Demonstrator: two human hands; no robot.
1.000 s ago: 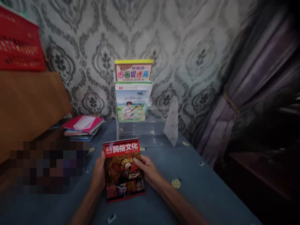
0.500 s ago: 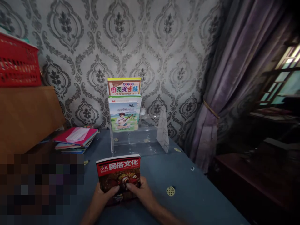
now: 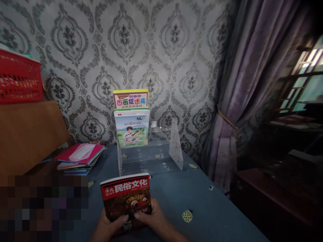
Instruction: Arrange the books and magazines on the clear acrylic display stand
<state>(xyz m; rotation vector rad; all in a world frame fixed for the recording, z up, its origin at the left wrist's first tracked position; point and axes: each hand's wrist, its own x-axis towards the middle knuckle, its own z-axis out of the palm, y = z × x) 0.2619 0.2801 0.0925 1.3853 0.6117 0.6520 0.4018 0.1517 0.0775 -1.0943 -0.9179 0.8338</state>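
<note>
Near centre, head cam: 1 red-black bk (image 3: 127,200) held up tilted, 2 hands on it. L hand (image 3: 107,226) grips its left side, R hand (image 3: 157,218) its right; 2 thumbs on cover, other fingers mostly hidden. Just beyond: 1 clear stand (image 3: 176,148), min. 2 bks at its left end, incl. 1 guitar-cover bk (image 3: 132,131) in front of 1 yellow-topped bk (image 3: 130,98). Far left: 1 bk pile (image 3: 80,154), count unclear, 1 red basket (image 3: 21,77). Right: 1 tied curtain (image 3: 224,141).

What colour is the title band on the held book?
The title band is red, best seen in the head view.
</note>
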